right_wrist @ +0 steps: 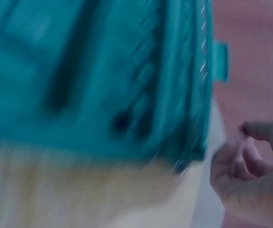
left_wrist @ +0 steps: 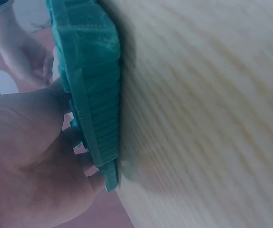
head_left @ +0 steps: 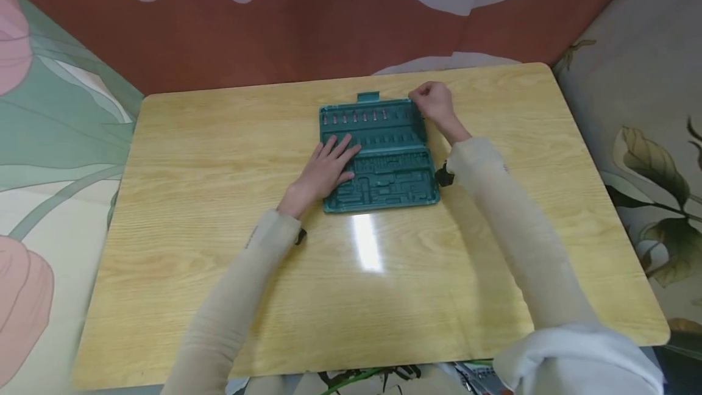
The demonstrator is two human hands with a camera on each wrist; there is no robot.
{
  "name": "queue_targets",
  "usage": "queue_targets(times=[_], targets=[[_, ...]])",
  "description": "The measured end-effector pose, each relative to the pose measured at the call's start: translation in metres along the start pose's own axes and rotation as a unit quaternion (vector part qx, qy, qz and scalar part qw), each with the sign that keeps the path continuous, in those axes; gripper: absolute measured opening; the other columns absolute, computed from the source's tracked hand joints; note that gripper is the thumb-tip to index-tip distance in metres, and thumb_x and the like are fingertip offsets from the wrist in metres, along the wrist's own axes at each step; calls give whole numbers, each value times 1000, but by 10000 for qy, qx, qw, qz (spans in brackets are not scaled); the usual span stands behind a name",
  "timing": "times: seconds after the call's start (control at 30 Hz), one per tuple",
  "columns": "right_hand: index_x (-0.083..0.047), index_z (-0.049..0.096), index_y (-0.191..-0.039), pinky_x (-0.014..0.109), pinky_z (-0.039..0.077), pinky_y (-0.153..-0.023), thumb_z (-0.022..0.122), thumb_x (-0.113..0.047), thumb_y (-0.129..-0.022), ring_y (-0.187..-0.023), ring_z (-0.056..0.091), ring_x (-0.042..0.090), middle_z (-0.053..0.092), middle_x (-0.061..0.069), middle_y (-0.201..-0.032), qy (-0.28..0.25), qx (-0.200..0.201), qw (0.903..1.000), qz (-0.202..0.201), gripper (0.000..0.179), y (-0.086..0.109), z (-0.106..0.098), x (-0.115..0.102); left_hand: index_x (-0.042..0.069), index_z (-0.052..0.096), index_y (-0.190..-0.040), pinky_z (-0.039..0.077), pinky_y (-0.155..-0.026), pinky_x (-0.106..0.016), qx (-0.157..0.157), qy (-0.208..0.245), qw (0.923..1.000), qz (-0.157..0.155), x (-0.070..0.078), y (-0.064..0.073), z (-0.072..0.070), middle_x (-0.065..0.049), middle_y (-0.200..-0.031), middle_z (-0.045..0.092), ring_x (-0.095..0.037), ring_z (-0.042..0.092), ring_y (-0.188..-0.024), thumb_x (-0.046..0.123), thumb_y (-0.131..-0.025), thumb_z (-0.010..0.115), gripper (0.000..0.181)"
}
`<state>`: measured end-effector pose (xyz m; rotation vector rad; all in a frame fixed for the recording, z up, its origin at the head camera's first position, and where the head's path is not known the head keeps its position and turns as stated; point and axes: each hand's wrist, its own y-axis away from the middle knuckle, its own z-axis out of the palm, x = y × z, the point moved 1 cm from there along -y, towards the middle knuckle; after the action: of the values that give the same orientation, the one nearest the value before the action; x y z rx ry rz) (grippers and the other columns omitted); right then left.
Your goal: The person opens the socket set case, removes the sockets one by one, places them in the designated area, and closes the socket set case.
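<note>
A green plastic tool case [head_left: 384, 179] lies unfolded on the table, its moulded slots facing up. Along its far half runs a row of small bits [head_left: 354, 117], standing in slots from the left side to past the middle. My left hand [head_left: 323, 170] rests with spread fingers on the case's left edge, across the hinge; in the left wrist view its fingers lie over the rim [left_wrist: 94, 114]. Beyond the far right corner, my right hand [head_left: 435, 102] has thumb and fingertips together, pinching a tiny dark-tipped piece [right_wrist: 243, 128] mostly hidden by the fingers.
The wooden table [head_left: 208, 157] extends around the case on all sides. A latch tab [head_left: 368, 97] sticks out from the case's far edge. Behind the table hangs a red-brown printed cloth [head_left: 351, 29]. Dark and green items [head_left: 378, 377] show below the near table edge.
</note>
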<state>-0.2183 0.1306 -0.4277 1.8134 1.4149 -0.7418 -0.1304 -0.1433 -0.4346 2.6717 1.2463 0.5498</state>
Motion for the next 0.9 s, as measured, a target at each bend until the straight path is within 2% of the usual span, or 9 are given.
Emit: queue_targets(times=[0.1, 0.2, 0.3, 0.4, 0.47, 0.57, 0.67, 0.77, 0.9], targets=[[7, 69, -106, 25, 53, -59, 59, -19, -97, -56, 58, 6, 65, 12, -82, -1, -521, 9985, -164, 30, 1, 10, -10, 17, 19, -156, 5, -115, -52, -47, 75, 10000, -17, 4, -1, 2, -10, -161, 5, -36, 2, -146, 37, -103, 43, 62], [8, 69, -107, 27, 56, -63, 59, -18, -97, -60, 61, 8, 66, 13, -84, -3, -907, 9958, 122, 30, 2, 18, -12, 17, 19, -156, 5, -115, -52, -73, 161, 9998, 2, 9, -1, 3, -11, -161, 5, -36, 2, -146, 36, -103, 44, 62], [7, 70, -97, 27, 56, -62, 60, -19, -96, -59, 62, 10, 65, 10, -77, 105, -882, 9955, 330, 28, 2, 23, -12, 17, 20, -156, 4, -115, -52, -46, 185, 9998, -5, 12, -1, 3, -11, -161, 5, -36, 2, -146, 36, -103, 44, 61], [5, 69, -77, 26, 52, -56, 63, -19, -94, -52, 59, 12, 61, 6, -61, 284, -765, 9962, 294, 31, 2, 27, -13, 18, 20, -156, 4, -115, -52, -10, 195, 9998, -49, 14, 0, 3, -12, -161, 5, -35, 1, -146, 35, -103, 44, 61], [2, 64, -64, 25, 46, -51, 64, -21, -94, -45, 54, 13, 55, 3, -51, 452, -805, 9954, 261, 38, 2, 31, -15, 18, 20, -156, 4, -115, -52, 16, 208, 9998, -63, 14, 2, 3, -13, -161, 5, -35, 0, -146, 35, -103, 45, 61], [-3, 58, -56, 26, 35, -46, 64, -24, -94, -41, 45, 13, 45, -2, -43, 601, -913, 9932, 398, 45, 0, 35, -17, 17, 20, -156, 3, -115, -51, 29, 249, 9997, -45, 13, 3, 3, -13, -161, 5, -35, 0, -146, 35, -103, 45, 61], [-6, 51, -52, 27, 30, -45, 64, -24, -94, -38, 35, 11, 38, -4, -42, 553, -934, 9929, 494, 48, 0, 38, -17, 17, 20, -156, 2, -115, -51, 25, 297, 9995, -54, 12, 3, 2, -13, -161, 5, -35, 0, -146, 35, -103, 45, 61], [-6, 50, -52, 28, 32, -49, 65, -23, -93, -39, 32, 11, 36, -4, -42, 366, -899, 9939, 517, 47, 0, 40, -19, 17, 21, -156, 2, -115, -51, 10, 287, 9996, -61, 10, 3, 1, -13, -161, 6, -35, 0, -146, 35, -103, 45, 61], [-3, 62, -63, 29, 40, -59, 66, -24, -92, -49, 43, 13, 47, -3, -51, 256, -843, 9936, 701, 36, 0, 40, -19, 17, 20, -156, 3, -115, -52, 7, 276, 9996, -46, 8, 2, 1, -14, -160, 6, -36, 1, -145, 35, -103, 45, 61]])
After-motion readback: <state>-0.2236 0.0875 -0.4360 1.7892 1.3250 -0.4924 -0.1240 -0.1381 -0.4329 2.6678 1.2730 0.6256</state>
